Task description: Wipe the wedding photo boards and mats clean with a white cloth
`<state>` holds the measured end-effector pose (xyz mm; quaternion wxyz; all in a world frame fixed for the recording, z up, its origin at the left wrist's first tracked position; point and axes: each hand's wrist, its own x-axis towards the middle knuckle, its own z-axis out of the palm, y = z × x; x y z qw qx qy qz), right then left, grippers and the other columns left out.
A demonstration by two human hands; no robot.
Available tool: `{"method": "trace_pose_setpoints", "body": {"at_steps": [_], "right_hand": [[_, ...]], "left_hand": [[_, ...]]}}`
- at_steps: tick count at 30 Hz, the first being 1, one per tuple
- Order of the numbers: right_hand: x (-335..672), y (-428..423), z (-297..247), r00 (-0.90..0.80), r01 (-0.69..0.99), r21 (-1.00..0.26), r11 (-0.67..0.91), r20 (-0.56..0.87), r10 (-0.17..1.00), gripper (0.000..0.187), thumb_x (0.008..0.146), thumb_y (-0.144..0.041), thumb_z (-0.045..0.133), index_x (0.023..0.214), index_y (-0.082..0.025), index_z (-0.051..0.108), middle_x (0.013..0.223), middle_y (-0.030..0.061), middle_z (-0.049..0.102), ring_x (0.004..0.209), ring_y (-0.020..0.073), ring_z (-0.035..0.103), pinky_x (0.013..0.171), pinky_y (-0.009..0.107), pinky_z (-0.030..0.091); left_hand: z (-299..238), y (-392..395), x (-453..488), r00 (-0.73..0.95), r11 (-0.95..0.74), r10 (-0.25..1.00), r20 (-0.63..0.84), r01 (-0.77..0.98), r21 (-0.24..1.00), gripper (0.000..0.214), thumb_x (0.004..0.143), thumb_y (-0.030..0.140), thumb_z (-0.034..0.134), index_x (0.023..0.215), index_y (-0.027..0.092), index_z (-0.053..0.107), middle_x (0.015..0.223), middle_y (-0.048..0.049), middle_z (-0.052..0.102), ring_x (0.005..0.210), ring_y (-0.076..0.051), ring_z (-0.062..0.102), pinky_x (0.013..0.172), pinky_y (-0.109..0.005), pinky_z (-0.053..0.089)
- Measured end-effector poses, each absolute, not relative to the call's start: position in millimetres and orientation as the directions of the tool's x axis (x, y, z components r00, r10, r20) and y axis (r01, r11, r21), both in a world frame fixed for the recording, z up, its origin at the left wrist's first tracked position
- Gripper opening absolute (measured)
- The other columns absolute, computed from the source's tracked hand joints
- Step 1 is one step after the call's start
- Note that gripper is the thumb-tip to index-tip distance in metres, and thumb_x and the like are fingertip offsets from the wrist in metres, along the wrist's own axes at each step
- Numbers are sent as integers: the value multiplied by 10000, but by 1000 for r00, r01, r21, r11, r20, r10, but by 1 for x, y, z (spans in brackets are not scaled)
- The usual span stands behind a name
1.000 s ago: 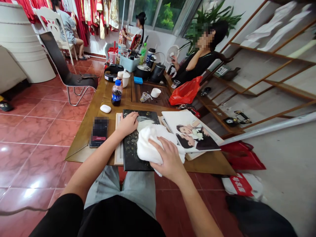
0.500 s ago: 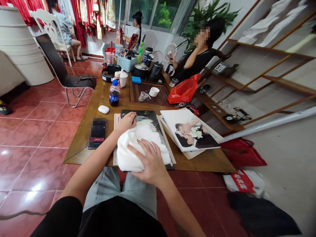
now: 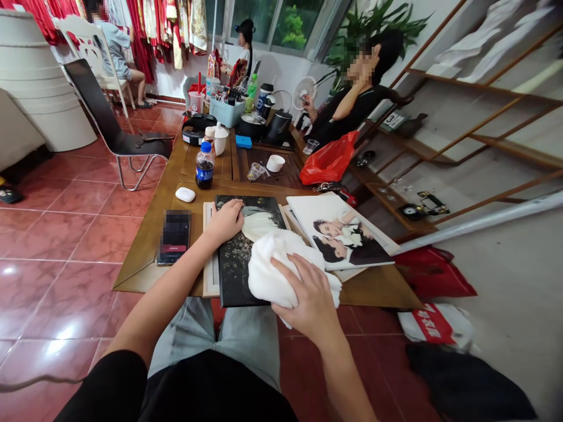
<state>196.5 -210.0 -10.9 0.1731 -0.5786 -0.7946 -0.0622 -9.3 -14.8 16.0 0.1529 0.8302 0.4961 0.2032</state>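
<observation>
Seated view looking down at a low wooden table (image 3: 145,272), with both forearms reaching forward over the lap. The left hand (image 3: 225,223) lies flat on the upper left of a dark photo panel (image 3: 233,275); its fingers (image 3: 235,205) are spread moderately and press on the surface without gripping. The panel lies flat on a pale board (image 3: 210,258) near the near edge of the table, and shows a figure in a white gown within a dark floral surround. The right hand (image 3: 305,296) rests on a bunched white towel (image 3: 279,269), its fingers (image 3: 290,272) curled over the top and holding the cloth. The towel sits on the lower right of the panel and overlaps its edge; whether it is damp cannot be told from this view. Just right of the panel lies a white-bordered couple portrait (image 3: 341,237), tilted on the stack beneath it. Left of the panel are a phone (image 3: 175,237) with a blurred screen and an earbud case (image 3: 185,194). Farther on stand a cola bottle (image 3: 204,167) and a white cup (image 3: 275,163). A seated person (image 3: 347,111) in black is at the far right of the table, beside a red plastic bag (image 3: 323,158).
</observation>
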Motion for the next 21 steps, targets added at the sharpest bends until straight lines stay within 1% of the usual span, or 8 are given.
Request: {"method": "trace_pose_setpoints", "body": {"at_steps": [5,9,11,17,21], "right_hand": [[165,-210,-2,-283,929,-131,346,351,893,809,740,-453,703,1515,-346,499,1472,118,528,1381,417,458,1153,620,307],[136,-209,1,-345,897,-151,415,344,873,828,693,-513,740,1483,-353,550,1463,116,539,1377,419,451,1164,626,281],[128,-207,2,-353,890,-167,425,339,872,825,685,-522,752,1472,-363,564,1471,109,542,1377,414,453,1174,620,270],[122,-190,7,-292,917,-186,352,288,912,792,745,-472,735,1503,-370,530,1479,120,542,1389,396,455,1155,612,298],[120,-182,8,-285,920,-190,342,272,919,778,765,-468,732,1509,-386,519,1487,111,534,1400,390,442,1156,609,298]], "left_hand": [[13,-14,-9,421,-465,885,202,761,453,439,996,177,403,1383,235,601,1537,-91,567,1447,-238,498,1281,-599,210],[11,-13,-10,421,-465,884,201,759,455,433,997,179,407,1382,226,600,1540,-89,565,1452,-236,496,1279,-608,210],[11,-13,-10,423,-464,885,196,760,455,433,997,181,412,1384,231,600,1540,-90,564,1451,-238,498,1278,-606,211],[11,-11,-9,434,-462,885,171,767,445,435,1004,168,422,1397,232,598,1548,-97,556,1442,-230,511,1290,-566,203],[12,-10,-9,442,-467,882,164,768,438,450,999,151,423,1412,222,588,1547,-99,556,1444,-233,510,1285,-565,220]]}}
